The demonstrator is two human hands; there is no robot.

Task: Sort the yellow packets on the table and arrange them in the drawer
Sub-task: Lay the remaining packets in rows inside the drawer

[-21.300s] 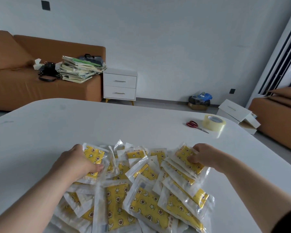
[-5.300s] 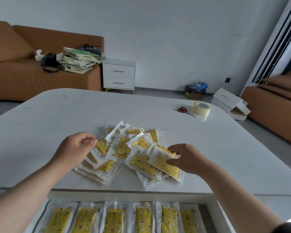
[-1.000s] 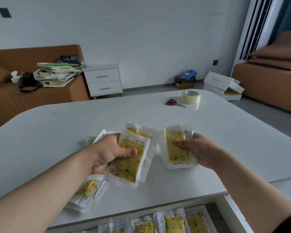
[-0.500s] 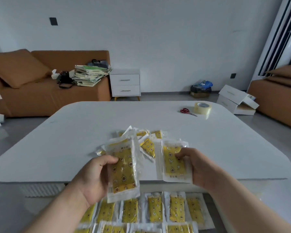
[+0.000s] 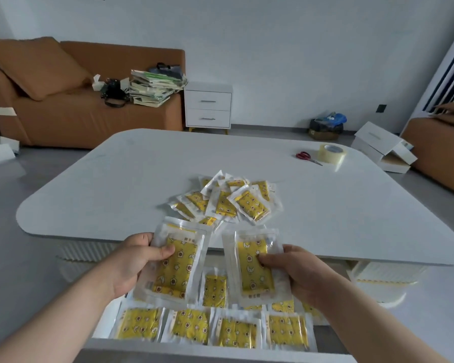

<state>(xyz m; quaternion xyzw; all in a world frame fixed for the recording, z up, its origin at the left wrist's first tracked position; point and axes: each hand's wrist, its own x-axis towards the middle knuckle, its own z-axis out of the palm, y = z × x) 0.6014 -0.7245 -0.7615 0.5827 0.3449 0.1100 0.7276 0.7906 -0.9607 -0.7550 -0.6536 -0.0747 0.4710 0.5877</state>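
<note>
My left hand (image 5: 131, 260) grips a stack of yellow packets (image 5: 177, 268) in clear wrappers, thumb across the top one. My right hand (image 5: 296, 273) holds another yellow packet (image 5: 252, 268) upright, thumb on its face. Both are held above the open white drawer (image 5: 220, 349), below the table's near edge. Rows of yellow packets (image 5: 212, 328) lie side by side in the drawer. A loose pile of yellow packets (image 5: 228, 203) sits on the white table (image 5: 116, 184), just beyond my hands.
Red scissors (image 5: 307, 157) and a roll of clear tape (image 5: 331, 153) lie at the table's far right. Beyond stand an orange sofa (image 5: 76, 111) with stacked papers, a white nightstand (image 5: 208, 106) and white boxes (image 5: 383, 148) on the floor.
Both hands have come down and toward me with their packets, from above the table edge to over the drawer. The view has tilted down, showing more rows in the drawer.
</note>
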